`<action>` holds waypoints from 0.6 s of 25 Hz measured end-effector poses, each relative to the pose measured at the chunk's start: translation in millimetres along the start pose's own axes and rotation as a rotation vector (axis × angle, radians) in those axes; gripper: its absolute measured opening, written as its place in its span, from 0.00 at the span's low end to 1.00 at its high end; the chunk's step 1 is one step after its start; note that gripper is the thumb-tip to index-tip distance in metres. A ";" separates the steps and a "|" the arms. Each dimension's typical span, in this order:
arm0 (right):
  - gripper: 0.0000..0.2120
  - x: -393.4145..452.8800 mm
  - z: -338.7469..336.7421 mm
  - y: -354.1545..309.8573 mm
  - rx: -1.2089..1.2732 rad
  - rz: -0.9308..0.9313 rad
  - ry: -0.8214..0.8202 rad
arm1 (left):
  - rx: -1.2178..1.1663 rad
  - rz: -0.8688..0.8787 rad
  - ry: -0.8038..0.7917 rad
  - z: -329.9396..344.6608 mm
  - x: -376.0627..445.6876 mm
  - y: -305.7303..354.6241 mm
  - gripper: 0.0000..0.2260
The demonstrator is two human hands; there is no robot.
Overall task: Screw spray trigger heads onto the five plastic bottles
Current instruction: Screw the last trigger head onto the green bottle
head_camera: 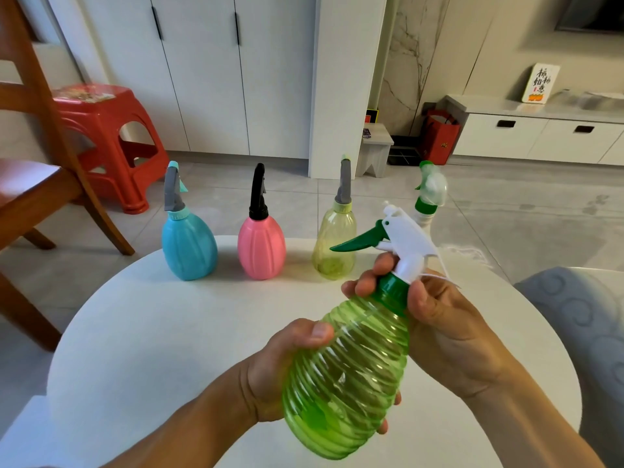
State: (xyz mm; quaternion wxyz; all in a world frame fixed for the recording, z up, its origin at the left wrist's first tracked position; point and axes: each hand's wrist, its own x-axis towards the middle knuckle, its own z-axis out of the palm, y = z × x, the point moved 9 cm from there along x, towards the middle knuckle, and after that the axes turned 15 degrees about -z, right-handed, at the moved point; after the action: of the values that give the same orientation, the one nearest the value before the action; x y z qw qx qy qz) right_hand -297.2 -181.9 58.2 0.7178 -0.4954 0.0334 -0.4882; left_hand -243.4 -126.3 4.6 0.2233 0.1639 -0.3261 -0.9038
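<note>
My left hand (287, 363) grips the ribbed body of a clear green bottle (347, 376), tilted above the white round table (152, 332). My right hand (435, 319) pinches the green collar (391, 292) at its neck. On that collar sits a white trigger head (405, 239) with a green lever pointing left. At the far side of the table stand a blue bottle (189, 248) with a grey head, a pink bottle (261, 251) with a black head and a pale yellow bottle (334, 248) with a grey head. A white bottle with a green fan head (430, 194) stands farthest right, partly hidden.
A wooden chair (37, 184) stands at the left with a red plastic stool (108, 140) behind it. A grey cushioned seat (574, 319) sits at the right table edge. White cabinets and a low drawer unit (540, 136) line the back.
</note>
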 end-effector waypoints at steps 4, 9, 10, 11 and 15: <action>0.16 0.1 -3.2 -1.2 -0.066 -0.043 0.061 | 0.006 0.029 0.038 -7.5 -1.0 4.9 0.28; 0.16 1.5 -9.8 -5.6 -0.093 -0.054 0.117 | 0.088 0.083 0.215 -25.4 -3.2 12.3 0.36; 0.16 1.7 -12.5 -7.7 -0.118 -0.065 0.134 | 0.119 0.112 0.252 -27.0 -5.3 18.4 0.34; 0.17 1.8 -15.6 -9.7 -0.157 -0.076 0.154 | 0.181 0.147 0.296 -28.3 -8.2 26.0 0.31; 0.18 0.3 -23.6 -9.9 -0.292 -0.083 0.220 | 0.507 0.235 0.507 -29.3 -17.2 46.1 0.24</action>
State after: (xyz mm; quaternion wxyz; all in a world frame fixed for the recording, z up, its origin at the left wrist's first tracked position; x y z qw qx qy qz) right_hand -316.2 -198.4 53.7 0.6094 -0.5390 0.1616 -0.5585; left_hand -202.3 -164.3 16.2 0.3514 0.3937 -0.4906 -0.6934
